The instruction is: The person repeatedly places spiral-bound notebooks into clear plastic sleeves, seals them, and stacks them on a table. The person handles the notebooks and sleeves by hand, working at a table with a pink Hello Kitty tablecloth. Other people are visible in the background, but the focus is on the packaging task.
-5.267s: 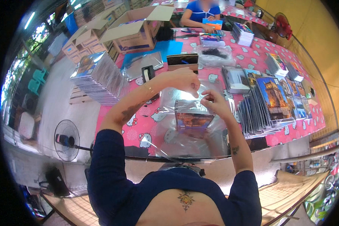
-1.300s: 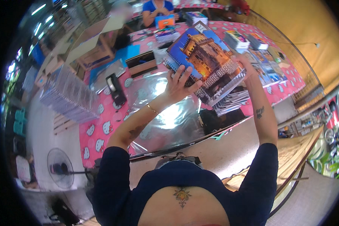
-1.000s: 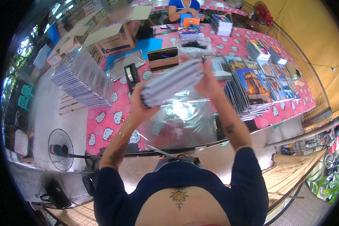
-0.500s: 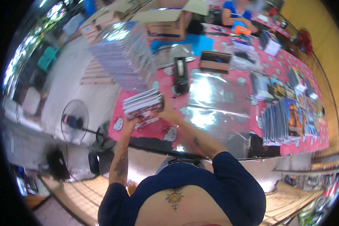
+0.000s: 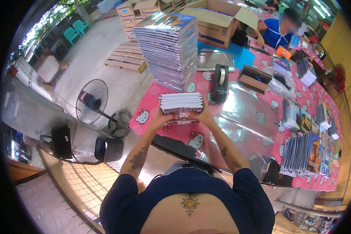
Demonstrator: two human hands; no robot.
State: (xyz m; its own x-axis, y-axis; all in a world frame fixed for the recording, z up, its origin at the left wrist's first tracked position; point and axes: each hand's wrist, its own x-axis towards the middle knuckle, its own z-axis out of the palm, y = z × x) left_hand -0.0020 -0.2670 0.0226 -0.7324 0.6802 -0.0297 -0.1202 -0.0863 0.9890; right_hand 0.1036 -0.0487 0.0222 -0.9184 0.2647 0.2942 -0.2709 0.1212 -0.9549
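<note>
Between my hands is a short stack of notebooks (image 5: pixel 182 102), white page edges facing up and dark covers between them. My left hand (image 5: pixel 160 118) grips its left end, and my right hand (image 5: pixel 204 116) grips the right end. The bundle is at the left part of a table (image 5: pixel 144 115) covered in pink cartoon-print cloth. Just beyond it rises a tall stack of plastic-wrapped spiral notebooks (image 5: pixel 165 54). A black tape dispenser (image 5: pixel 220 84) stands to the right of my right hand. Clear plastic film (image 5: pixel 241 121) lies flat beside my right forearm.
Spiral notebooks (image 5: pixel 300 154) lie piled at the right. An open cardboard box (image 5: pixel 212 33) and a small open box (image 5: pixel 255 78) stand farther back. A person in blue (image 5: pixel 277 33) sits across the table. Left on the floor are a fan (image 5: pixel 91 101) and a wooden pallet (image 5: pixel 126 56).
My view has swung left, so the scene appears shifted right. The notebook bundle, tilted before, is now level between both hands.
</note>
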